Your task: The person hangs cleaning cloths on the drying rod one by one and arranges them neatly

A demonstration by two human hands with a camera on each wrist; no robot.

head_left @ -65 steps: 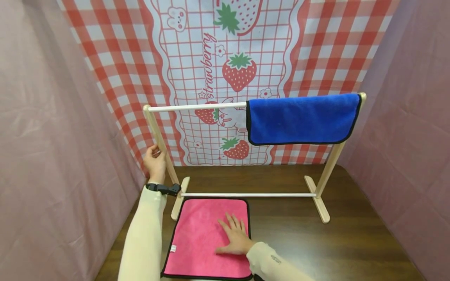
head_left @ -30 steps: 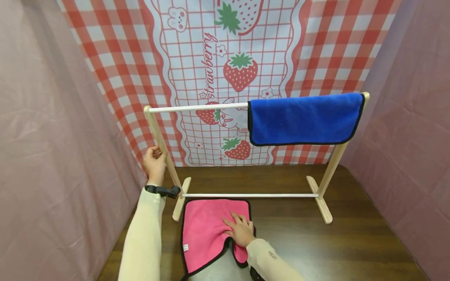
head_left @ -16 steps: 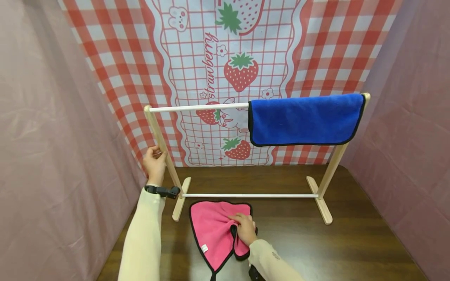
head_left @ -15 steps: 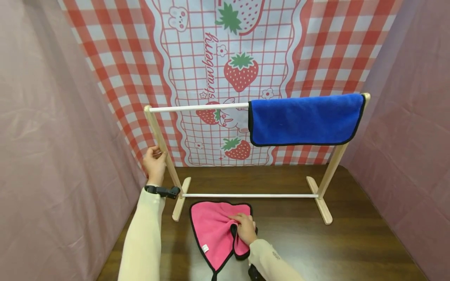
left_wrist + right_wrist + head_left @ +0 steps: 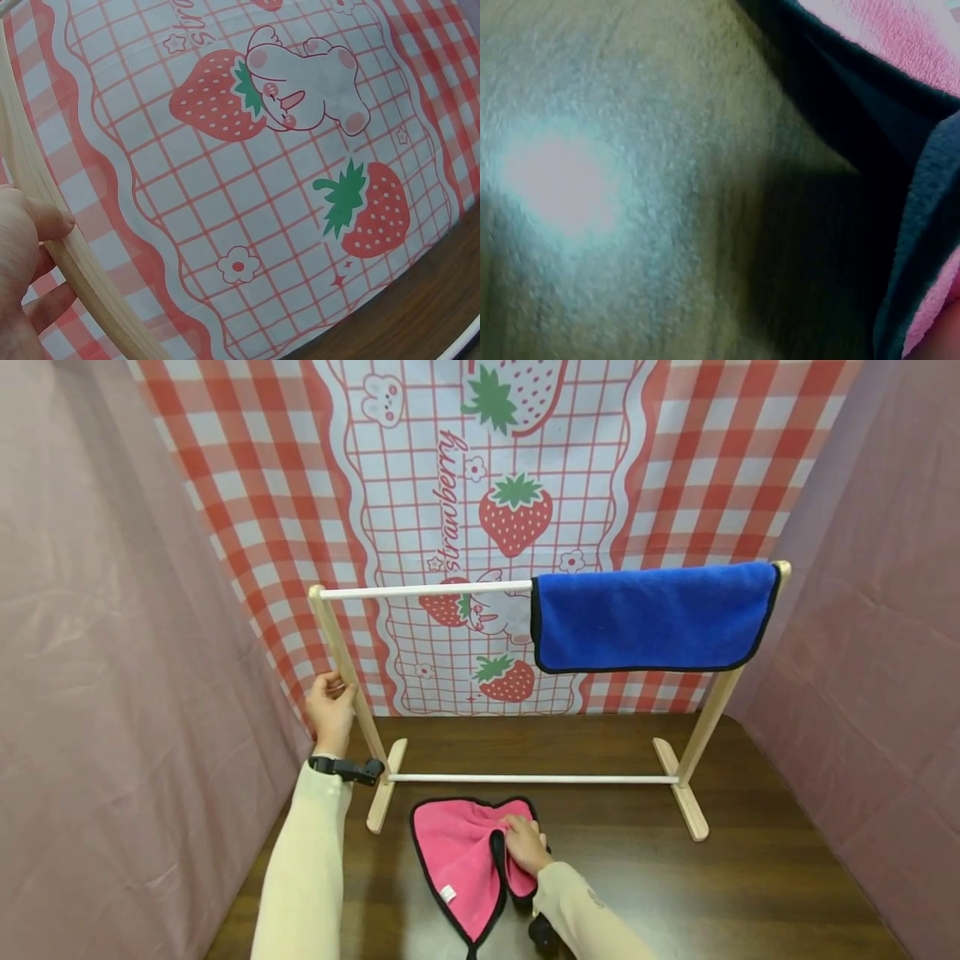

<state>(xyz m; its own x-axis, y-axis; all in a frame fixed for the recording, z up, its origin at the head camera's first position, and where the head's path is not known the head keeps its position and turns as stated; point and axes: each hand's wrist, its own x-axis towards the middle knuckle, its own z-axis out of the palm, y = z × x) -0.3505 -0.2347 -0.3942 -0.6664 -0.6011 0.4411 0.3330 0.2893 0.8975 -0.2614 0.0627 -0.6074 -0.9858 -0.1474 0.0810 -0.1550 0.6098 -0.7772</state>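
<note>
My left hand [image 5: 330, 710] pinches the left upright [image 5: 334, 643] of a wooden towel rack between thumb and fingers. The left wrist view shows that thumb laid across the wood [image 5: 97, 289]. On the table in front of the rack, my right hand [image 5: 527, 849] grips a pink towel [image 5: 453, 843] with black edging near its right side. The cloth is bunched in folds under the fingers, and one corner points toward me. In the right wrist view only part of the pink towel [image 5: 900, 37] and its dark border show; the fingers are mostly hidden.
A blue towel [image 5: 652, 620] hangs over the right half of the rack's white top bar [image 5: 427, 589]. A lower bar [image 5: 532, 778] joins the wooden feet on the brown table [image 5: 765, 877]. Behind hangs a strawberry-print cloth [image 5: 517, 518]; pink curtains [image 5: 150, 652] flank both sides.
The pink towel went from lying flat to being gathered up, its left part drawn rightward. My right hand went from spread fingers to gripping the cloth. The left hand stayed on the upright.
</note>
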